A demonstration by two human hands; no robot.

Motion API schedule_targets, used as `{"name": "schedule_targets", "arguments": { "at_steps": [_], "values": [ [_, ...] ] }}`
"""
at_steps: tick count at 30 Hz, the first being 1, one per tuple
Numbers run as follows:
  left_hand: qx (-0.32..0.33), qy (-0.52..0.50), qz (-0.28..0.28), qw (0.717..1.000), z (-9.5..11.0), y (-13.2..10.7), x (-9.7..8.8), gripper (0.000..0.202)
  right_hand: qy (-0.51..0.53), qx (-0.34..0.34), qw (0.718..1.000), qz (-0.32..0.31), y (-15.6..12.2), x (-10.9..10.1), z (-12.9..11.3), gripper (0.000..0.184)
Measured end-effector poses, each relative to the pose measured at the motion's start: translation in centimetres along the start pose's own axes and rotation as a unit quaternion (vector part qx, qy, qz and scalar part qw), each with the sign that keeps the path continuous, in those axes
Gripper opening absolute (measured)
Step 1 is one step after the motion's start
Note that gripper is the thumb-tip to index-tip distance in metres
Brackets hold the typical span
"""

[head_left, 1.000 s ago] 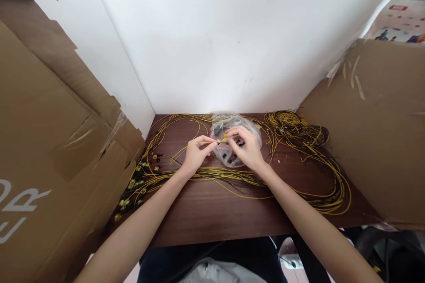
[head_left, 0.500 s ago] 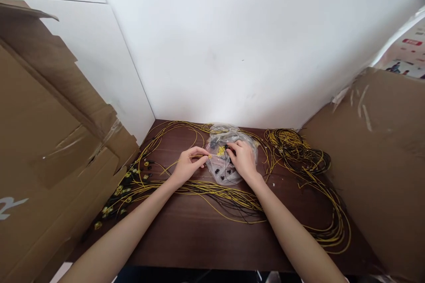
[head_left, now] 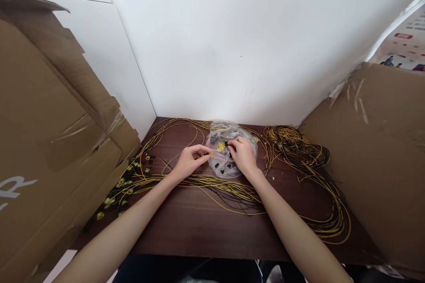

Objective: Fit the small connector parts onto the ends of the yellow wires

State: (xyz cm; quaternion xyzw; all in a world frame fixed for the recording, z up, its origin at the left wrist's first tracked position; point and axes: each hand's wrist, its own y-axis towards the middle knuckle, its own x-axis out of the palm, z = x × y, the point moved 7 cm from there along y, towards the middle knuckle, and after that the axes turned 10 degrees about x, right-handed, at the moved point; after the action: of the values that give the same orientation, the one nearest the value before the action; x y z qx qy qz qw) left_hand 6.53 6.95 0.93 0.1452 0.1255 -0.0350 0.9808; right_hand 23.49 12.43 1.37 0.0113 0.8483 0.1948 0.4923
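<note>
My left hand (head_left: 190,161) pinches the end of a thin yellow wire (head_left: 209,154) just left of a clear plastic bag (head_left: 222,168) that holds small black and yellow parts. My right hand (head_left: 243,155) rests on the bag's top, fingers curled around a small black part beside a yellow piece (head_left: 221,146). Both hands sit at the back middle of the dark wooden table (head_left: 199,230). Long yellow and black wires (head_left: 219,188) run under my wrists across the table.
A tangled coil of yellow and black wires (head_left: 299,146) lies at the back right, with loops trailing to the right front (head_left: 335,225). Wire ends with small connectors (head_left: 126,181) gather at the left edge. Cardboard sheets stand left (head_left: 56,141) and right (head_left: 378,154). A white wall is behind.
The view tilted up, so the table sits lower in frame. My hands came down from above the bag onto it, the right hand now on the bag's top.
</note>
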Motion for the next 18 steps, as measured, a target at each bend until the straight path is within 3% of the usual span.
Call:
{"name": "schedule_targets", "arguments": {
  "at_steps": [18],
  "values": [
    [0.035, 0.011, 0.008, 0.999, 0.35, 0.05, 0.06, 0.028, -0.031, -0.019, 0.999, -0.016, -0.58, 0.11, 0.03, 0.019]
  ]
}}
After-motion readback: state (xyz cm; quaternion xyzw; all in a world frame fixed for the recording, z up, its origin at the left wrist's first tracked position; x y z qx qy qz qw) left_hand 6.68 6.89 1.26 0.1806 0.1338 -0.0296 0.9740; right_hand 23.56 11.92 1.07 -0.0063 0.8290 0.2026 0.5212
